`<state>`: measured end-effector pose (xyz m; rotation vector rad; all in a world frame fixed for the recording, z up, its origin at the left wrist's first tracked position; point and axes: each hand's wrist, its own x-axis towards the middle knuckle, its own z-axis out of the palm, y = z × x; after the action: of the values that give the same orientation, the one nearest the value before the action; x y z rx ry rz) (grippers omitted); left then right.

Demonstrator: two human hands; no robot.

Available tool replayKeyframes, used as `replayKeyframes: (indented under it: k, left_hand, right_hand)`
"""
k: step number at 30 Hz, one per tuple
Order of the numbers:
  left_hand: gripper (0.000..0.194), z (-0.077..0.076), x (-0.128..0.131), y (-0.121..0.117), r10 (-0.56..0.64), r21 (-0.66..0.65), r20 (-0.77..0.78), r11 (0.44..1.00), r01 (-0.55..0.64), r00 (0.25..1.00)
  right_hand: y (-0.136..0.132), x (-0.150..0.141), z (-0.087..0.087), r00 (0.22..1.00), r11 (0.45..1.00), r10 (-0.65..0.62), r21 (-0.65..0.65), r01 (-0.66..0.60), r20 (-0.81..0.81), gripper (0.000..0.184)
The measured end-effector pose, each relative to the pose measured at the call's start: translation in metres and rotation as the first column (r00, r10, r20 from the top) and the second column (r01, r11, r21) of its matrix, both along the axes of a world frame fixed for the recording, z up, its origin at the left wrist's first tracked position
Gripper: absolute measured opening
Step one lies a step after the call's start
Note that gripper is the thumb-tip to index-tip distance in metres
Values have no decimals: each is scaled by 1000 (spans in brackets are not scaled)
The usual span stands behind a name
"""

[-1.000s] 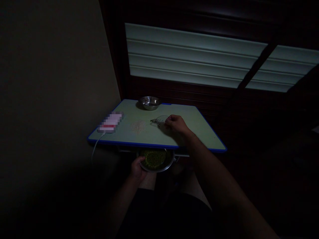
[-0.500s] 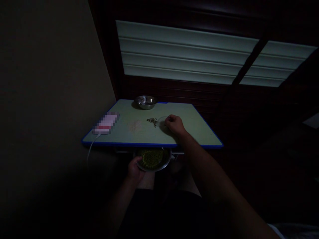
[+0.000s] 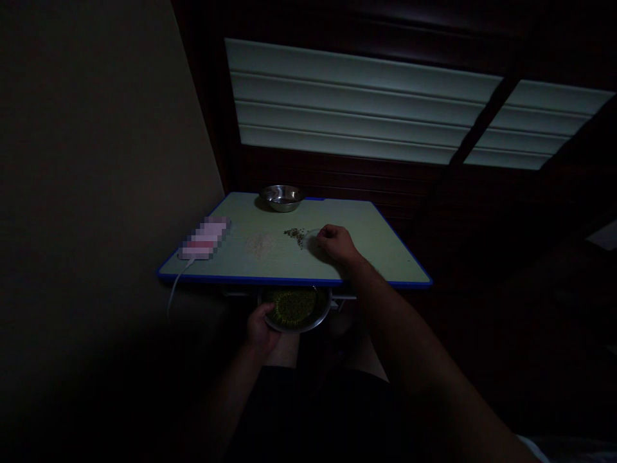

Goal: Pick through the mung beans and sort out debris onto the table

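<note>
My left hand (image 3: 261, 326) grips the rim of a metal bowl (image 3: 321, 319) below the table's front edge, thumb over the rim. Small green grains that look like mung beans (image 3: 293, 306) cover the bowl's bottom. Over the table, my right hand (image 3: 337, 243) is closed, pinching a thin clear piece with a curved edge (image 3: 312, 236); its exact kind is hard to make out in the dim light. Just left of that piece lies a small scatter of dark grains (image 3: 294, 234). Farther left is a pale patch of fine bits (image 3: 260, 245).
A second metal bowl (image 3: 282, 199) stands at the back of the pale, blue-edged table (image 3: 373, 222). At the left lies a blurred-out phone-like object (image 3: 205, 238) with a white cable (image 3: 175, 289) hanging over the edge. A wall (image 3: 116, 128) rises on the left.
My right hand and the clear piece have shifted very slightly, with the piece's edge close against the dark grains. My left hand and its bowl stay in place.
</note>
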<state>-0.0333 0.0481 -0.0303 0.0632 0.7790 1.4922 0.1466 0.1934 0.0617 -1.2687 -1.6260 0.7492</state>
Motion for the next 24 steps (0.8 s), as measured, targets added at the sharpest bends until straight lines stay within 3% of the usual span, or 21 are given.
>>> replayKeyframes:
  k: [15, 24]
  left_hand:
    - [47, 4, 1, -2, 1, -23, -25, 1000, -2, 1000]
    - [49, -1, -1, -1, 8, -2, 10, 1000, -8, 1000]
  right_hand:
    - [-2, 0, 4, 999, 999, -37, 7, 37, 14, 9]
    - [1, 0, 1, 999, 999, -32, -5, 32, 17, 9]
